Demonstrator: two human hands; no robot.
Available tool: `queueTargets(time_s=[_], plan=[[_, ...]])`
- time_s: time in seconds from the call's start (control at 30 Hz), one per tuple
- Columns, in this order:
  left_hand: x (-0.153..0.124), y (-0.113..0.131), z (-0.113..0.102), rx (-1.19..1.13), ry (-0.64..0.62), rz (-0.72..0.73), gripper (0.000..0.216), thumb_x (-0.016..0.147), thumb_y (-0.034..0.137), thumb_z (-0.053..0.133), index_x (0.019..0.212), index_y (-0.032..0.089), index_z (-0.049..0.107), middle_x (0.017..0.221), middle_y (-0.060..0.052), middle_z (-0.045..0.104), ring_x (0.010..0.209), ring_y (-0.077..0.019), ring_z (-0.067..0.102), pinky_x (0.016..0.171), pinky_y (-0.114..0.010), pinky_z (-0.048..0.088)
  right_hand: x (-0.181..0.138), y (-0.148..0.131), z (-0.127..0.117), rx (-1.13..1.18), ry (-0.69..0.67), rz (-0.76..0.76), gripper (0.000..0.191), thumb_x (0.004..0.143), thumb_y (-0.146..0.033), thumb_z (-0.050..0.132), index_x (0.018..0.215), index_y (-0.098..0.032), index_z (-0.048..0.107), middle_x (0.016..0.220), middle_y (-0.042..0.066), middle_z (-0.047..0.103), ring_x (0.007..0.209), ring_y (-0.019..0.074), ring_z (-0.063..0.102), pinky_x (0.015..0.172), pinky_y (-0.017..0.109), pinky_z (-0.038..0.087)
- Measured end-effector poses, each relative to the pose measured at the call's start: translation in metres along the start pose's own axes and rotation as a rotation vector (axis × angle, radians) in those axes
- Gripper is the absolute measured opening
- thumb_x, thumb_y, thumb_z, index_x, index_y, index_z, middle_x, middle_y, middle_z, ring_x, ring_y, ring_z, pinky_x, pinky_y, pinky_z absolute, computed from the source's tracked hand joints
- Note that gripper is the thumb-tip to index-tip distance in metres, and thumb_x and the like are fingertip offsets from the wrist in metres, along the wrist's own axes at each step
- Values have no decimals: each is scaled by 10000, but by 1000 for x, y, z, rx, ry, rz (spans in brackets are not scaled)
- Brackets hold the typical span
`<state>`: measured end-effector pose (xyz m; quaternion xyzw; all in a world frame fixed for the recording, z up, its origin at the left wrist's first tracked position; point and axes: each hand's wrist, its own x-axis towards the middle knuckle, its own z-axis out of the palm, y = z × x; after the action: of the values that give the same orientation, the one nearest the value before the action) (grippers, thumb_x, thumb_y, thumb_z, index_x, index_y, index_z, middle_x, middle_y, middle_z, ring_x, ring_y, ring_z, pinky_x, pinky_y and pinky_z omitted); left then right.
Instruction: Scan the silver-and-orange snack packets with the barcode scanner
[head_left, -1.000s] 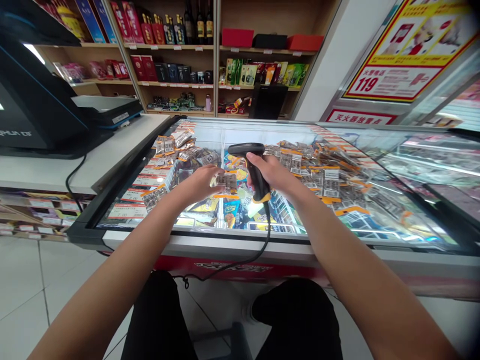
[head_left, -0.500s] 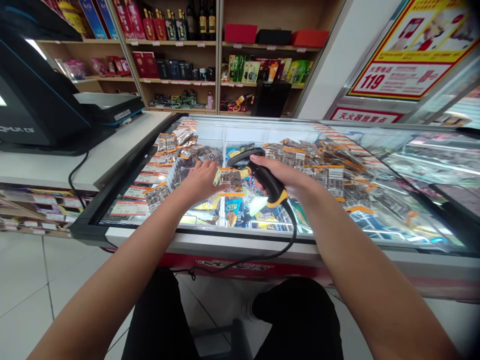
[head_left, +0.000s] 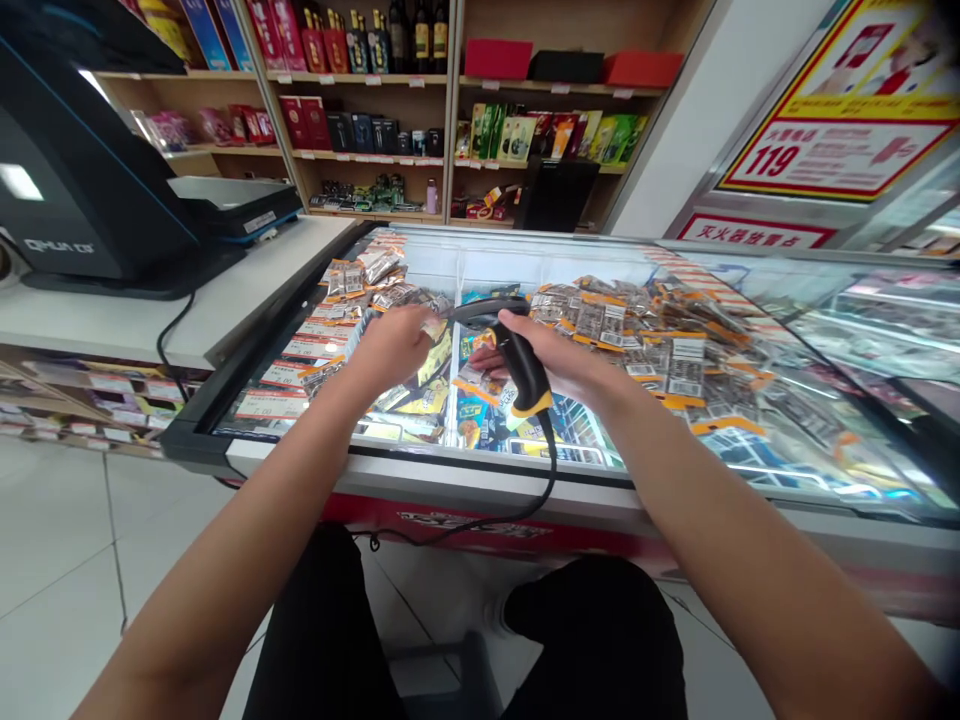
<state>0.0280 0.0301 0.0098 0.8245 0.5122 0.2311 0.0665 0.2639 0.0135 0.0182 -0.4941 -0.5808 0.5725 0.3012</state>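
My right hand is closed round the handle of a black barcode scanner with yellow trim; its head points left over the glass lid. A small snack packet with an orange edge sits just under that hand's fingers; I cannot tell if they grip it. My left hand is curled, fingertips pinched beside the scanner head, and what they hold is hidden. Both hands hover over the chest freezer, between a left pile of packets and a larger right pile of packets.
The scanner's cable hangs over the freezer's front edge. A black checkout terminal stands on the white counter at left. Wooden shelves of boxes and bottles line the back wall. A red and yellow sign hangs at right.
The scanner has tipped from upright to pointing left. The packet that my left hand held up now sits lower, under my right hand. My left hand has drawn back left.
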Motion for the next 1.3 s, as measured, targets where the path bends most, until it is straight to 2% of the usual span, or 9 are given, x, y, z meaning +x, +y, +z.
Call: queueTargets(time_s=[0.13, 0.2, 0.3, 0.4, 0.6, 0.77, 0.87, 1.03, 1.3], plan=[[-43, -19, -38, 149, 100, -142, 385, 962, 229, 418, 1198, 207, 721, 1198, -90, 742, 1131, -288, 669, 1027, -438, 513, 5, 4, -8, -21, 171, -68, 477, 1002, -648, 529, 951, -198, 678, 899, 134, 748, 960, 256, 746, 877, 378, 617], [-73, -36, -53, 226, -10, -181, 378, 977, 305, 444, 1225, 222, 716, 1205, -108, 735, 1146, -310, 662, 1043, -460, 499, 6, 5, -11, -12, 202, -62, 485, 997, -656, 538, 951, -197, 689, 913, 135, 753, 979, 260, 748, 886, 380, 607], [-110, -67, -64, 232, -259, -38, 494, 994, 482, 468, 1419, 284, 624, 1467, -94, 617, 1348, -338, 555, 1153, -507, 410, 8, 5, -12, 2, 218, -48, 475, 996, -651, 544, 985, -201, 697, 932, 134, 754, 992, 264, 749, 860, 367, 607], [-124, -89, -62, 245, -319, 32, 630, 1027, 574, 396, 1608, 331, 427, 1673, -59, 407, 1542, -354, 337, 1244, -558, 275, 8, 3, -10, -7, 221, -31, 452, 1014, -615, 533, 1006, -192, 693, 977, 147, 753, 1006, 266, 745, 822, 351, 619], [-69, -83, -36, 197, -392, 111, 685, 1054, 535, 346, 1677, 257, 275, 1759, -77, 214, 1616, -331, 185, 1281, -530, 182, 9, -2, -4, -8, 262, -26, 402, 1034, -542, 528, 1005, -171, 681, 963, 155, 748, 967, 269, 750, 768, 351, 630], [4, -54, -2, 14, -350, 91, 947, 945, 586, 561, 1689, 209, 112, 1678, -166, 379, 1476, -317, 466, 1197, -420, 370, 18, 8, -24, -105, 393, -96, 414, 992, -607, 574, 955, -208, 676, 904, 128, 752, 941, 288, 753, 781, 405, 629], [30, -37, 13, -52, -365, 160, 985, 882, 608, 637, 1659, 174, 213, 1668, -197, 367, 1440, -351, 496, 1176, -432, 402, 24, 18, -42, -209, 480, -137, 509, 967, -681, 560, 911, -195, 698, 914, 156, 758, 942, 323, 746, 845, 471, 609], [31, -30, 23, -41, -302, 252, 721, 947, 611, 543, 1563, 243, 475, 1663, -148, 355, 1531, -382, 346, 1250, -524, 268, 24, 22, -46, -321, 498, -146, 565, 924, -746, 578, 922, -196, 705, 924, 156, 757, 968, 350, 739, 890, 491, 590], [23, -37, 26, -154, -222, 142, 738, 937, 501, 616, 1576, 221, 375, 1560, -154, 521, 1444, -333, 478, 1233, -540, 285, -6, -6, -23, -142, 170, 13, 569, 949, -748, 514, 794, -212, 625, 702, 117, 678, 596, 228, 650, 597, 393, 588]])
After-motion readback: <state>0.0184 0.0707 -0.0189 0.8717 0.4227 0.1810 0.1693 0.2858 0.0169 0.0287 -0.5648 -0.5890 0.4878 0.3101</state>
